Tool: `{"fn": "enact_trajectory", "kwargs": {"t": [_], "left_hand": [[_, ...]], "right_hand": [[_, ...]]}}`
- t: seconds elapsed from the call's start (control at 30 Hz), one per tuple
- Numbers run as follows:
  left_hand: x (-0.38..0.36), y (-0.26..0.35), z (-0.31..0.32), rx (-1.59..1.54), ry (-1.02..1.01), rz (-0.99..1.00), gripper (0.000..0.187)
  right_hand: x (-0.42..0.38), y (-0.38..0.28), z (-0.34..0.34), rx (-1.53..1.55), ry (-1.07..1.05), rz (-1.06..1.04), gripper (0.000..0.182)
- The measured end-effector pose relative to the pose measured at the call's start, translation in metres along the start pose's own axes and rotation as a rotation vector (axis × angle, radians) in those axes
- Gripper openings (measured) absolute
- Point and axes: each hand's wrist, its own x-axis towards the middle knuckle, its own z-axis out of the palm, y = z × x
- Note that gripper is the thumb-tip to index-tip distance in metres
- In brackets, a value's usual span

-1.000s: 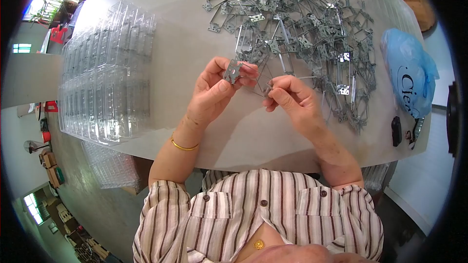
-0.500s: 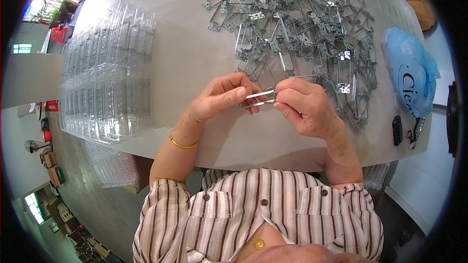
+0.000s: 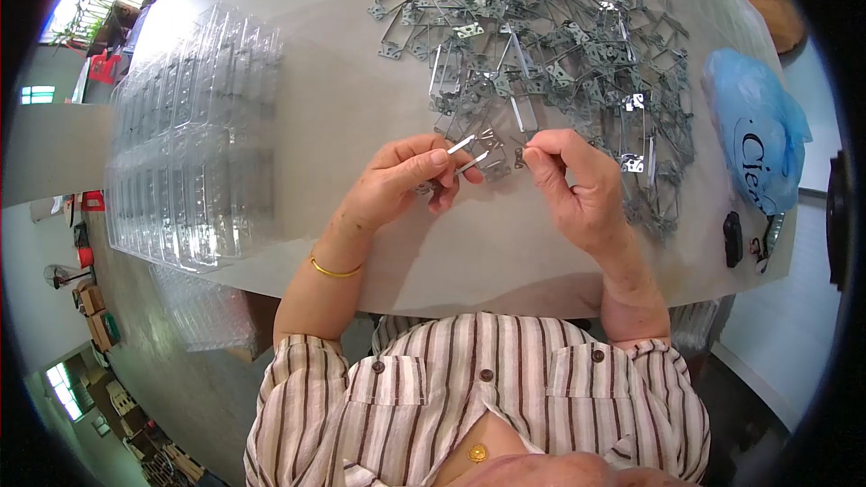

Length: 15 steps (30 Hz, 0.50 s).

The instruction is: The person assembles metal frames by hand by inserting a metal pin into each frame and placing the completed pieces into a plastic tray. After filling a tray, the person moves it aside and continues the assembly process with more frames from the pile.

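Observation:
My left hand (image 3: 397,182) is closed round a thin metal bracket (image 3: 474,161), with the thumb pressed on top. Two bright parallel arms of the bracket stick out to the right, ending in a holed plate over the table. My right hand (image 3: 579,188) pinches thumb and index finger together just right of that bracket. A small dark metal piece (image 3: 520,156) shows at its fingertips; I cannot tell what part it is. Beyond both hands spreads a tangled heap of similar grey metal brackets (image 3: 577,75), its near edge close to my right hand.
Stacked clear plastic trays (image 3: 194,158) stand on the left of the table (image 3: 343,81). At the right lie a blue plastic bag (image 3: 758,131) and a small black object (image 3: 732,240). More clear trays (image 3: 203,307) sit lower down, beyond the table's left front edge.
My hands have drawn apart: the right has come off the end of the bracket and moved slightly right. The bracket in my left hand has turned, its far end now pointing up and right.

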Motion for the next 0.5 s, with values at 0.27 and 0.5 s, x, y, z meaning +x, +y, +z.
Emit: {"fn": "enact_trajectory", "kwargs": {"t": [0.27, 0.5], "left_hand": [[0.0007, -0.0044, -0.0012, 0.043, -0.024, 0.018, 0.029], [0.0016, -0.0067, -0.0055, 0.108, -0.094, 0.026, 0.028]], "right_hand": [[-0.0053, -0.0059, 0.0061, 0.093, -0.067, 0.254, 0.006], [-0.0066, -0.0057, 0.0093, 0.107, -0.07, 0.269, 0.006]]}}
